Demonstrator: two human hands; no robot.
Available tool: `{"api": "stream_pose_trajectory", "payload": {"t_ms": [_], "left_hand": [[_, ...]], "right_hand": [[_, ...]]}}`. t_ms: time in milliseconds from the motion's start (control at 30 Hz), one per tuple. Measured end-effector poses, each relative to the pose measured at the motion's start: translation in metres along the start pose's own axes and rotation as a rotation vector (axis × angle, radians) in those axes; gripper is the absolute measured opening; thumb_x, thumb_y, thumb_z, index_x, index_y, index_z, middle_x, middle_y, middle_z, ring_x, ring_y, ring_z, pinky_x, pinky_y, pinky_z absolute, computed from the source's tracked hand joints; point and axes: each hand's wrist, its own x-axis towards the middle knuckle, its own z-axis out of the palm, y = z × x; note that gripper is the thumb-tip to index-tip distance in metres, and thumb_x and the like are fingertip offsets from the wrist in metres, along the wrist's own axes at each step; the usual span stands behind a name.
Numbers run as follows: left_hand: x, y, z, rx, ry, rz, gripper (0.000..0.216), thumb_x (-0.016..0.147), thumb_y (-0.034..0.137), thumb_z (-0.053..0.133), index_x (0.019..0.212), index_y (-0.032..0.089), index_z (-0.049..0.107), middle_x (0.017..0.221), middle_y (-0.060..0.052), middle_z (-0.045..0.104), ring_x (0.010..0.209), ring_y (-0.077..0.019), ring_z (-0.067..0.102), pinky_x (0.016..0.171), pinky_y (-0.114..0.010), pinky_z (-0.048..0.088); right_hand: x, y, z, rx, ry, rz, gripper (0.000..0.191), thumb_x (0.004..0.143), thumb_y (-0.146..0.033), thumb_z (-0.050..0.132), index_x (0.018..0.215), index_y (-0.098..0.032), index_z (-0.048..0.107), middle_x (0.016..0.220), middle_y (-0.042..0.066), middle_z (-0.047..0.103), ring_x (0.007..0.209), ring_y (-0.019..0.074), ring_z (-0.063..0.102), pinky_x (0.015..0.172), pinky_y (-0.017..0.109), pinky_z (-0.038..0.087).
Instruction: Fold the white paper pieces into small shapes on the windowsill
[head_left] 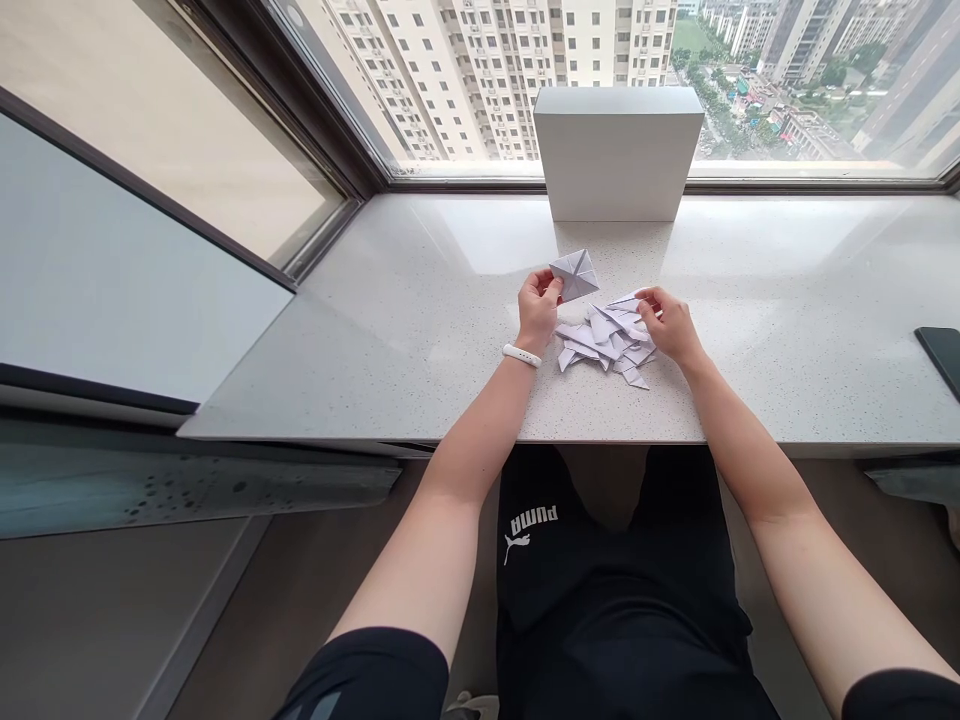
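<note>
My left hand [538, 303], with a white band [521, 355] on its wrist, pinches a folded paper square [576, 274] by its lower left corner. Triangular folds and crease lines show on the square's upper face. Below and to the right of it lies a loose pile of folded white paper pieces [604, 340], several of them pointed and overlapping. At the pile's upper right edge, my right hand [669, 320] has its thumb and forefinger closed on a pointed folded paper piece [627, 300]. Its other fingers are curled, and part of that piece is hidden behind the fingertips.
A white box [619, 160] stands upright at the back of the speckled white counter [420, 330], against the window. At the far right a dark phone [941, 358] lies near the edge. The counter's front edge runs just above my lap.
</note>
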Motion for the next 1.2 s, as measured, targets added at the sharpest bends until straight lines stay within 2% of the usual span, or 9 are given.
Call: {"api": "stream_pose_trajectory", "payload": {"t_ms": [100,167,300,533,700,800,933,1067,1200], "left_hand": [[0.0,0.0,0.0,0.008,-0.01,0.009,0.03,0.102,0.045,0.096,0.114,0.024,0.077,0.117,-0.011,0.085,0.121,-0.0299,0.084,0.105,-0.045,0.071],[0.001,-0.001,0.0,0.009,-0.007,0.007,0.029,0.102,0.043,0.096,0.113,0.024,0.077,0.116,-0.011,0.085,0.12,-0.0294,0.084,0.105,-0.043,0.071],[0.0,-0.001,0.0,0.003,-0.001,-0.013,0.027,0.103,0.041,0.096,0.113,0.024,0.078,0.114,-0.01,0.086,0.118,-0.0277,0.084,0.103,-0.041,0.071],[-0.003,0.001,0.001,0.01,0.013,-0.023,0.027,0.105,0.037,0.097,0.117,0.022,0.079,0.119,-0.011,0.087,0.116,-0.0263,0.085,0.104,-0.04,0.071],[-0.002,0.0,0.001,-0.012,0.015,-0.019,0.027,0.103,0.037,0.099,0.115,0.022,0.08,0.118,-0.01,0.087,0.116,-0.0259,0.084,0.099,-0.036,0.07],[-0.002,0.0,0.0,0.004,0.019,-0.01,0.027,0.105,0.039,0.098,0.116,0.022,0.08,0.118,-0.011,0.086,0.118,-0.0262,0.084,0.101,-0.038,0.071],[-0.004,-0.001,0.004,0.023,0.018,0.001,0.031,0.105,0.044,0.098,0.116,0.022,0.079,0.116,-0.01,0.087,0.113,-0.0249,0.085,0.1,-0.038,0.072],[-0.006,-0.002,0.007,0.038,0.012,0.012,0.033,0.105,0.046,0.1,0.115,0.022,0.08,0.115,-0.01,0.088,0.109,-0.0243,0.085,0.098,-0.038,0.073],[-0.005,-0.004,0.004,0.045,-0.004,0.012,0.031,0.105,0.044,0.099,0.116,0.022,0.08,0.115,-0.01,0.087,0.11,-0.0248,0.085,0.1,-0.04,0.073]], "right_hand": [[-0.004,0.0,-0.013,-0.28,-0.093,0.018,0.009,0.098,-0.033,0.081,0.102,-0.025,0.081,0.105,0.011,0.082,0.096,0.0308,0.073,0.096,0.051,0.065],[-0.008,0.0,-0.019,-0.367,-0.193,0.031,0.01,0.092,-0.027,0.083,0.102,-0.025,0.084,0.107,0.012,0.08,0.101,0.033,0.073,0.097,0.051,0.064],[-0.013,-0.006,-0.021,-0.352,-0.298,0.003,0.026,0.093,-0.029,0.082,0.116,-0.025,0.093,0.12,0.014,0.079,0.106,0.0325,0.072,0.099,0.049,0.064],[-0.012,-0.022,-0.021,-0.302,-0.396,0.115,0.036,0.092,-0.025,0.075,0.122,-0.024,0.093,0.131,0.014,0.078,0.106,0.03,0.072,0.102,0.046,0.064],[-0.012,-0.024,-0.028,-0.316,-0.453,0.096,0.042,0.086,-0.027,0.081,0.127,-0.025,0.091,0.134,0.014,0.079,0.115,0.0353,0.073,0.107,0.05,0.064],[-0.014,-0.024,-0.033,-0.356,-0.488,0.085,0.047,0.086,-0.039,0.09,0.132,-0.026,0.088,0.137,0.015,0.078,0.124,0.0392,0.072,0.11,0.054,0.062],[-0.016,-0.022,-0.037,-0.405,-0.463,0.125,0.05,0.082,-0.054,0.102,0.118,-0.028,0.081,0.127,0.011,0.077,0.115,0.0363,0.071,0.103,0.052,0.061],[-0.015,-0.018,-0.038,-0.364,-0.454,0.118,0.052,0.076,-0.055,0.108,0.099,-0.029,0.068,0.112,0.007,0.074,0.102,0.0309,0.066,0.087,0.044,0.056],[-0.017,-0.014,-0.036,-0.251,-0.407,0.125,0.054,0.079,-0.048,0.105,0.102,-0.031,0.06,0.104,0.003,0.073,0.091,0.026,0.061,0.075,0.039,0.049]]}}
